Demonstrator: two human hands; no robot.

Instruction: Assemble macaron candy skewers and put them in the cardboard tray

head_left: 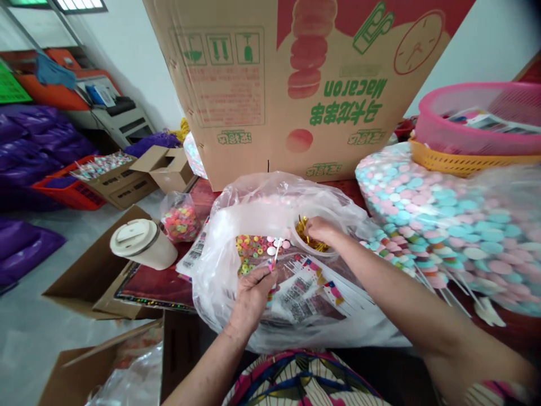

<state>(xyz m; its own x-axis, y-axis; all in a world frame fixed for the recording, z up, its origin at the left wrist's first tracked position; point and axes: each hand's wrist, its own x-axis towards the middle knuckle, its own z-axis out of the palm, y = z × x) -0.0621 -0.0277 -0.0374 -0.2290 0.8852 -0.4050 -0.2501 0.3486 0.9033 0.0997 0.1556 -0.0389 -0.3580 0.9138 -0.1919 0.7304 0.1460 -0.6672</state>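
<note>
A paper cup (142, 243) with a lid is standing at the left on a cardboard flap (91, 270), well apart from both hands. Just right of it a small bag of candy rings (181, 219) is lying on the table (169, 285).

The left hand (251, 296) is reaching up from the lower middle, forearm rising from the bottom edge, palm turned away from the camera and fingers curled. It is pinching a white stick (276, 252) between thumb and fingertips; the stick is pointing up and slightly right, and a few pale candy discs (273, 248) are sitting at its top. The hand is hovering over printed packets (302, 290) lying flat inside an open clear plastic bag (220, 248). More candy rings (249, 248) are lying loose in the bag just above the hand.

The right arm is stretching in from the lower right corner, forearm running diagonally up and left. The right hand (321, 230) is bent down at the wrist, fingers closed together and dipping into a round white tub (315, 251) of gold twist ties (305, 231); whether it is gripping any cannot be told. The tub is standing inside the bag, near the stick's top and to its right.

Behind the bag a big cardboard box (270, 84) is standing. At the right, a large bag of pink and blue lollipops (443, 231) is lying beside the right forearm, under stacked pink (477, 132) and yellow baskets (465, 163).
</note>
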